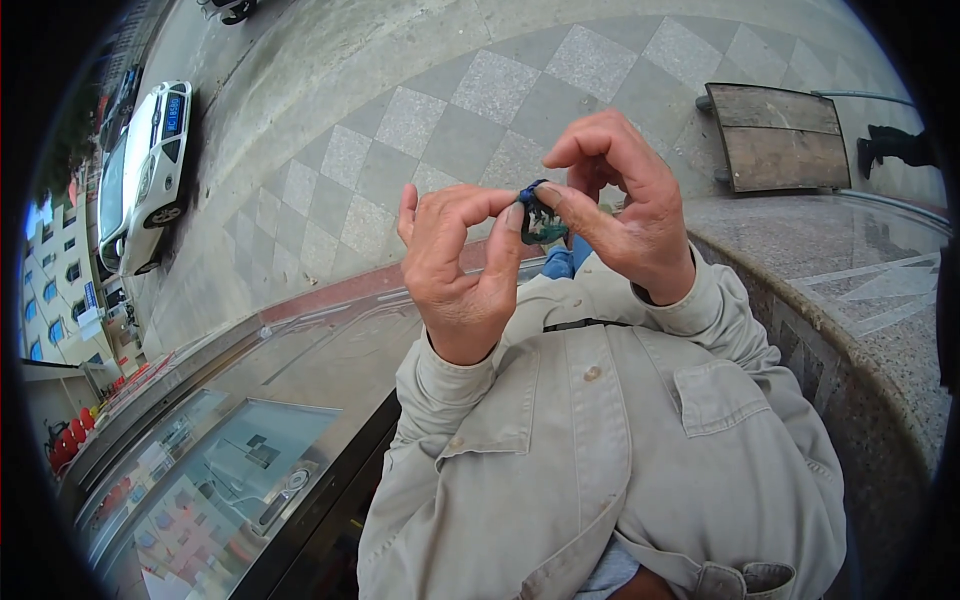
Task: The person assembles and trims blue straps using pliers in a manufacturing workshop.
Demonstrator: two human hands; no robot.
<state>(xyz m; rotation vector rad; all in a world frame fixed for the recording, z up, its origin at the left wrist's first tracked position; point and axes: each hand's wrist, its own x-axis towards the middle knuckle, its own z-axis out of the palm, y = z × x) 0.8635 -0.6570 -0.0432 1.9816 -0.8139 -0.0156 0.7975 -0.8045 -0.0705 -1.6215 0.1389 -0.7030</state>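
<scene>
Out in front of my chest is a small dark blue-green loop (pixel 546 232), bracelet-like, hanging from my fingertips; its exact kind is too small to make out. My left hand (pixel 455 265) pinches its upper left edge between thumb and index finger, and the other fingers curl behind. On the other side, my right hand (pixel 630 210) has its thumb tip against the loop's top, close to the left fingertips. The right index finger arches above that thumb with a gap between them. Part of the loop is hidden behind the fingers.
A glass display case (pixel 265 440) with a watch-like item inside stands at my lower left. To my right runs a stone ledge (pixel 850 340). Beyond lie checkered paving (pixel 420 125), a wooden-decked cart (pixel 775 135), a person's legs (pixel 895 147) and a white car (pixel 145 180).
</scene>
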